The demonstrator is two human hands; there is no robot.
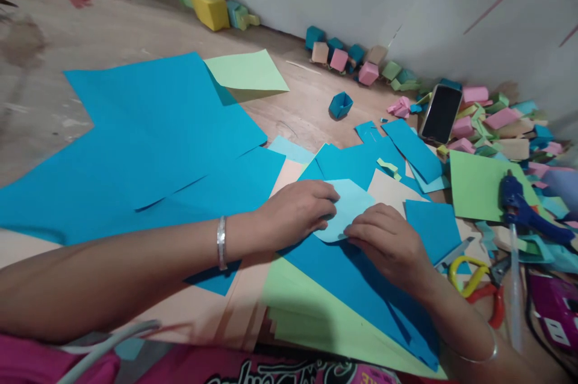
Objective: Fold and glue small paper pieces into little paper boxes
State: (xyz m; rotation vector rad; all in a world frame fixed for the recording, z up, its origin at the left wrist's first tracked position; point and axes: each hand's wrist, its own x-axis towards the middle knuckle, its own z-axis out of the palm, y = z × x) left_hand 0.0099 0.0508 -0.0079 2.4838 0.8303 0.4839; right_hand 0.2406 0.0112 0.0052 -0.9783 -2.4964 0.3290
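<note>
A piece of light blue paper (pixel 348 206) lies between my two hands, over dark blue sheets. My left hand (pixel 300 209) has its curled fingers on the paper's left side. At the lower right edge, my right hand (pixel 388 242) pinches the same paper between thumb and fingers. Beneath them spreads a dark blue sheet (pixel 352 288), with green paper (pixel 298 306) showing under it. Large blue sheets (pixel 149 125) cover the left, and a pale green piece (pixel 248 71) rests at their upper corner.
Folded paper boxes (pixel 339 59) line the wall, and one open blue box (pixel 340 105) sits nearer. At right are a phone (pixel 441 113), a glue gun (pixel 512 203), scissors (pixel 485 288), a cutter blade (pixel 456 253), a pink power strip (pixel 553 312) and heaped paper pieces (pixel 501 122).
</note>
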